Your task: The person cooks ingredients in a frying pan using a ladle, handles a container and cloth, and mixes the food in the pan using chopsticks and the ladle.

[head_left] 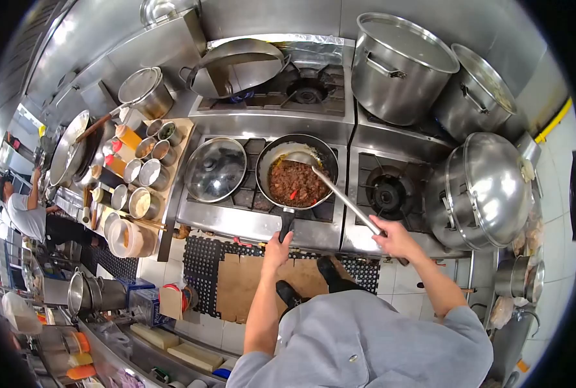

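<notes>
A dark frying pan (pixel 330 158) rests on the stove, holding dark brown minced food (pixel 295 183) with a bit of red in it. My left hand (pixel 277 251) is wrapped round the pan's black handle (pixel 287 225). In my right hand (pixel 394 238) is the long metal handle of a ladle (pixel 347 202). Its bowl lies in the pan against the far side of the food, and is partly hidden. Left of the pan sits a glass lid (pixel 215 169) with a black knob.
Behind is a wide wok (pixel 239 68); tall stockpots (pixel 401 68) stand back right. A domed steel steamer (pixel 488 191) is beside the bare burner (pixel 389 191). Sauce bottles and small tins (pixel 153 173) crowd the left counter. Cardboard (pixel 236 284) covers the floor mat. A co-worker (pixel 29 210) stands far left.
</notes>
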The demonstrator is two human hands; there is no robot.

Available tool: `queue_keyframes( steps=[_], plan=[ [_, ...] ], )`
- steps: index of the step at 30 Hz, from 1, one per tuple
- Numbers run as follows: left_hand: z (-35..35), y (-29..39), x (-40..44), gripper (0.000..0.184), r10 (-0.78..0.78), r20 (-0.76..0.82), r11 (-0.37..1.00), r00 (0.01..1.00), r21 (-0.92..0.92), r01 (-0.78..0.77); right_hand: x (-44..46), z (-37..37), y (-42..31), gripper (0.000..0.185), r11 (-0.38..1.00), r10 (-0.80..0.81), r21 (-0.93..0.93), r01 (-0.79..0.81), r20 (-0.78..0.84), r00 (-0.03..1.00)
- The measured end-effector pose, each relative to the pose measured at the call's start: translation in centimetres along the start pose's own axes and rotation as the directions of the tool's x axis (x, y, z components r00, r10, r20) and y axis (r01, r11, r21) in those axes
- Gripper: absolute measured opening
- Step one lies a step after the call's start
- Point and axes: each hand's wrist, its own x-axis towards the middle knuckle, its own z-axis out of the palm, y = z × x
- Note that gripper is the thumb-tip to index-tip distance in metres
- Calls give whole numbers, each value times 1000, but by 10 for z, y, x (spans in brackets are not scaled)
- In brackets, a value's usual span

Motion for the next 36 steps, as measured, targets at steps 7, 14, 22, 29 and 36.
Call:
queue_keyframes(
  steps=[7, 14, 22, 29, 36],
  plan=[
    [-1, 1, 1, 42, -8, -9, 1000, 1000, -28, 7, 68, -3, -16, 57, 948, -178, -254, 191, 74, 981],
    [-2, 3, -1, 42, -6, -13, 1000, 1000, 5, 6, 22, -50, -48, 57, 851, -118, -456, 260, 317, 941],
    [5, -12, 8, 46, 25, -37, 999, 999, 22, -24, -20, -112, -107, 53, 778, -134, -554, 296, 314, 940],
    [-4, 4, -1, 46, -40, 25, 998, 999, -51, 41, -47, -122, -162, 54, 772, 99, -630, 91, 260, 960],
    [3, 2, -1, 45, -80, 55, 983, 995, -163, 88, -22, -96, -114, 57, 820, 50, -550, 159, 345, 937]
  ],
)
